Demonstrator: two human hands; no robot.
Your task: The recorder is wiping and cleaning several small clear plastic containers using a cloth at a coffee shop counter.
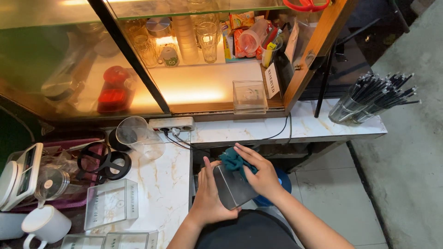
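Left hand (208,196) grips the near-left side of a square metal tin (233,186), fingers wrapped along its edge, thumb up top. Right hand (258,170) lies flat across the tin's far side, pressing a teal cloth (232,160) against it; fingers extended, palm down. Tin held tilted, in mid-air over the gap between marble counter (161,184) and floor, just in front of the person's dark apron.

Counter, left of hands: clear plastic measuring jug (138,137) lying on its side, white power strip (171,123) behind it, clear acrylic box (110,203), white mug (44,224), digital scale (18,177). Upper right: container of black straws (374,99). Glass cabinet (203,55) above holds drinking glasses.
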